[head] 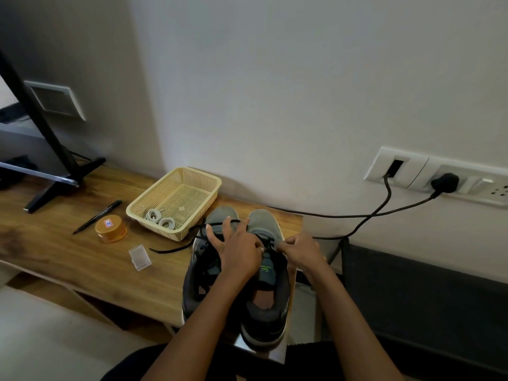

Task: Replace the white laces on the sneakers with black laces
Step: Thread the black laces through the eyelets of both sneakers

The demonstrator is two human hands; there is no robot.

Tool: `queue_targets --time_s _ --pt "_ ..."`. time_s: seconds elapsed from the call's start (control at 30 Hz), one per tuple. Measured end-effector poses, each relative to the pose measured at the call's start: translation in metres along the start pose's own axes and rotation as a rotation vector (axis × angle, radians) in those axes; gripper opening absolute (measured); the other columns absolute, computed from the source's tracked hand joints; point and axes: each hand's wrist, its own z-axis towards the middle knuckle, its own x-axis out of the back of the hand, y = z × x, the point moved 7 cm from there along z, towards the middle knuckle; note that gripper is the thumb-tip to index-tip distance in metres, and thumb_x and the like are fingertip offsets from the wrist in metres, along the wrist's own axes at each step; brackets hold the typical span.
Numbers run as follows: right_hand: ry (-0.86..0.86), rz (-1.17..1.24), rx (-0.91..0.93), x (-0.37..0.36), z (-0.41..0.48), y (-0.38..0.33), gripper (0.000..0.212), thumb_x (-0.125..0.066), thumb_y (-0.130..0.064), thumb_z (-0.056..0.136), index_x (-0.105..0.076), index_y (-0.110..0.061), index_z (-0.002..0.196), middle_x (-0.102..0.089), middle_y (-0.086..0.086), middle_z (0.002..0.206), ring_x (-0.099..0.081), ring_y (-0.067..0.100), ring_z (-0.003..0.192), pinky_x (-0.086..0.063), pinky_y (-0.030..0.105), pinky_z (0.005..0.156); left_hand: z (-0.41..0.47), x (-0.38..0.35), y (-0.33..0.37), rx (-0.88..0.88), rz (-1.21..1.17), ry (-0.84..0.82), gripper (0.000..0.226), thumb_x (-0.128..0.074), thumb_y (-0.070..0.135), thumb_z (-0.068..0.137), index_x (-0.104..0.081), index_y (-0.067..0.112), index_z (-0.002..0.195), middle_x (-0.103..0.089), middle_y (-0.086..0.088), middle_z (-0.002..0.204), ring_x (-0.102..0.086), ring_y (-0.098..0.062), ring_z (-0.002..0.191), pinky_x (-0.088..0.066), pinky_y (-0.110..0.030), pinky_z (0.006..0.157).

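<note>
My feed cuts both forearms off at the bottom edge, and the left forearm covers most of the nearer sneaker's opening. The pair of grey-and-black mesh sneakers [264,224] stands on the brown wood-grain worktop [60,251] just right of the cream perforated plastic basket [154,189], toes pointing to the wall, heels hanging over the near edge.

Inside the basket's near corner lie two coiled white laces [160,219]. A flat black lace [171,250] trails on the wood just in front of the basket and runs up across the sneakers' toes.

The left hand [238,250] has its fingers fanned out straight over the sneaker nearer the basket, with the lace passing by the fingertips (the thumb side is pressed against the other hand, so I cannot make out what it does). The right hand [301,250] is curled, pinching the black lace at the eyelets of the sneaker farther from the basket.

Left of the basket sit a round orange tin [111,228] with a glossy lid, a slim black pen [97,217] and, nearer me, a small clear plastic box [140,257]. Farther left, a black angled stand [59,171] is cut off by the frame. On the wall right of the basket, a white socket plate [412,166] holds a black plug [445,182].
</note>
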Motion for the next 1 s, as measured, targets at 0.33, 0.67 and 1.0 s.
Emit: queue_targets --time_s 0.33,0.67,1.0 --pt "0.007 0.023 0.026 -0.002 0.001 0.0 0.047 -0.067 -0.031 0.081 -0.058 -0.042 0.036 -0.051 -0.001 0.059 -0.045 0.023 0.085 -0.039 0.041 0.078 -0.001 -0.002 0.004 -0.012 0.065 -0.029 0.018 -0.058 0.036 0.091 -0.072 0.032 0.1 -0.021 0.009 0.156 0.004 -0.028 0.146 0.018 -0.062 0.106" --pt "0.018 0.064 0.011 -0.004 0.004 0.002 0.048 -0.067 -0.03 0.08 -0.056 -0.038 0.033 -0.045 -0.001 0.056 -0.042 0.022 0.084 -0.033 0.038 0.074 -0.003 -0.002 0.007 -0.028 0.06 -0.002 0.019 -0.055 0.034 0.093 -0.072 0.029 0.099 -0.025 0.009 0.154 0.002 -0.027 0.146 0.02 -0.06 0.106" --pt "-0.069 0.237 -0.017 -0.008 -0.001 0.003 0.021 -0.072 -0.015 0.077 -0.073 -0.016 0.056 -0.072 0.007 0.084 -0.059 0.028 0.101 -0.048 0.046 0.093 -0.005 -0.004 0.013 -0.072 0.1 0.011 0.019 -0.054 0.032 0.093 -0.071 0.025 0.093 -0.028 0.01 0.152 0.0 -0.026 0.146 0.02 -0.06 0.106"
